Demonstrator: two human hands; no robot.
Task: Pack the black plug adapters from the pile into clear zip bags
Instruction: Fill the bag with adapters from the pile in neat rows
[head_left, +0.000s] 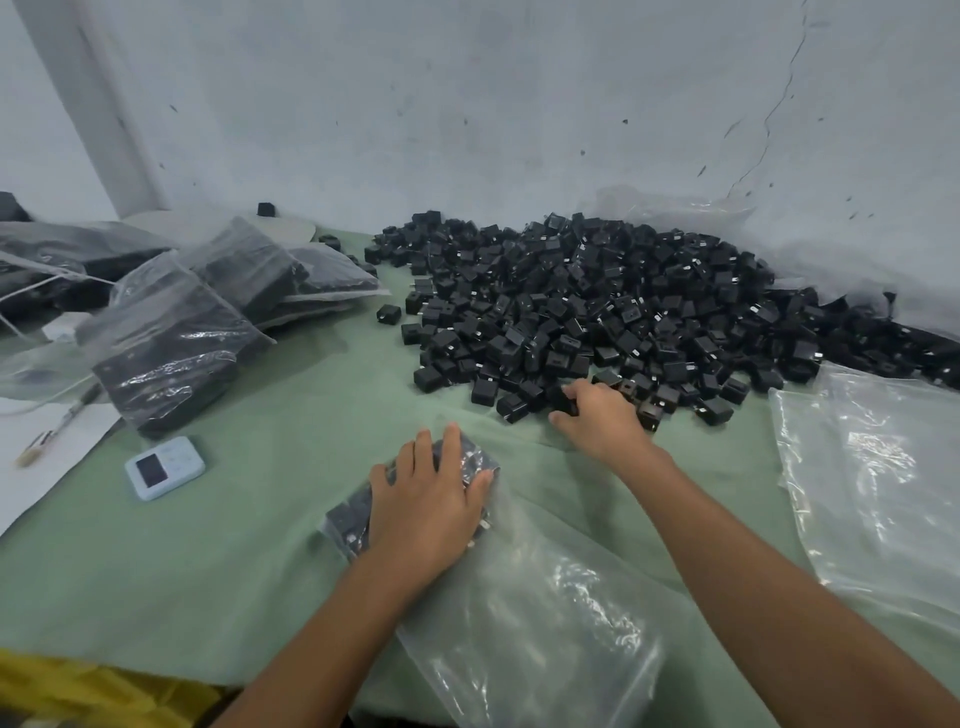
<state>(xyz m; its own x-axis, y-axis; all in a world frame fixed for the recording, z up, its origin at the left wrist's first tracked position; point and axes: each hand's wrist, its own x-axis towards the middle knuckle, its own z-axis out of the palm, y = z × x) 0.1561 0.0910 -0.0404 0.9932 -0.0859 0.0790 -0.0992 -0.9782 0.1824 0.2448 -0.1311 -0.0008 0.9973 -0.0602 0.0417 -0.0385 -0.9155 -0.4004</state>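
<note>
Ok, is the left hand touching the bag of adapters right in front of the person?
Touching. The head view shows the left hand lying flat on the partly filled zip bag, fingers spread over the adapters inside.

Adapters under left hand (mostly hidden)

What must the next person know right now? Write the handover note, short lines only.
Left hand: flat, pressing the part-filled zip bag onto the green cloth.
Right hand: gripping an adapter at the near edge of the pile.
Done: several filled bags lie at left.
Left to do: fill and zip this bag, then work through the empty bags at right; the pile is large.
</note>
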